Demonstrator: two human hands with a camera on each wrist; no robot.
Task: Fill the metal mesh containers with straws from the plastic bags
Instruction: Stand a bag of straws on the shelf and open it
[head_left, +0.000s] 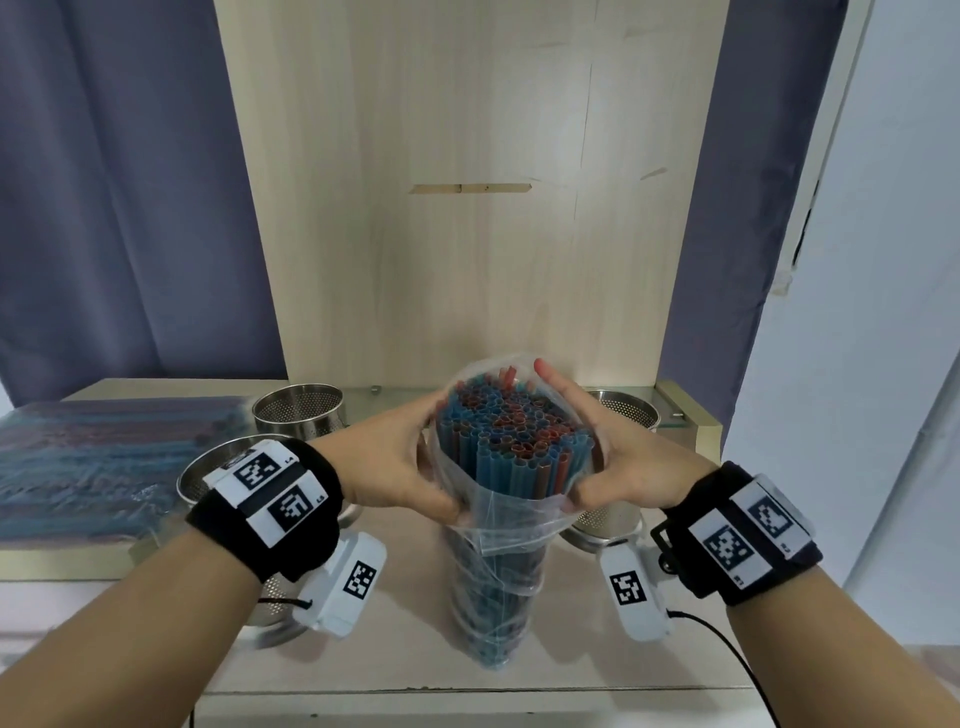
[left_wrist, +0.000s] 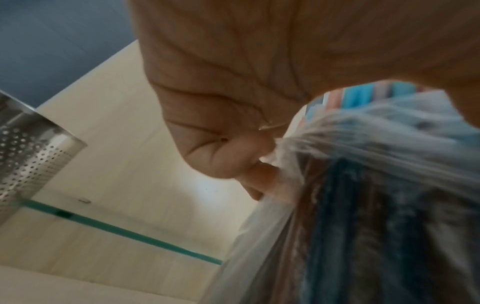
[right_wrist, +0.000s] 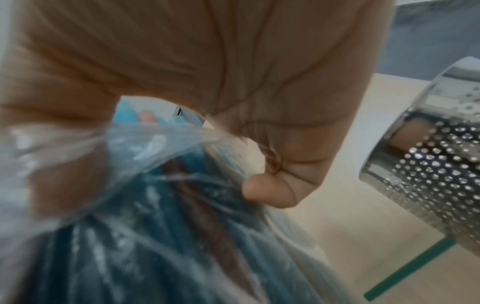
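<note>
A clear plastic bag (head_left: 498, 525) of blue and red straws (head_left: 511, 431) stands upright on the table's middle, its mouth open and the straw ends showing. My left hand (head_left: 415, 467) grips the bag's rim from the left, thumb at the front. My right hand (head_left: 602, 462) grips the rim from the right, one finger stretched up along the far edge. In the left wrist view my left hand (left_wrist: 233, 102) pinches bunched plastic (left_wrist: 363, 185). The right wrist view has my right hand (right_wrist: 259, 102) curled round the bag (right_wrist: 155, 226).
Perforated metal containers stand around the bag: one back left (head_left: 300, 410), one under my left wrist (head_left: 208, 478), one back right (head_left: 623, 410), one front right (head_left: 602, 519). A flat pile of bagged straws (head_left: 104, 457) lies far left. A wooden panel (head_left: 467, 208) rises behind.
</note>
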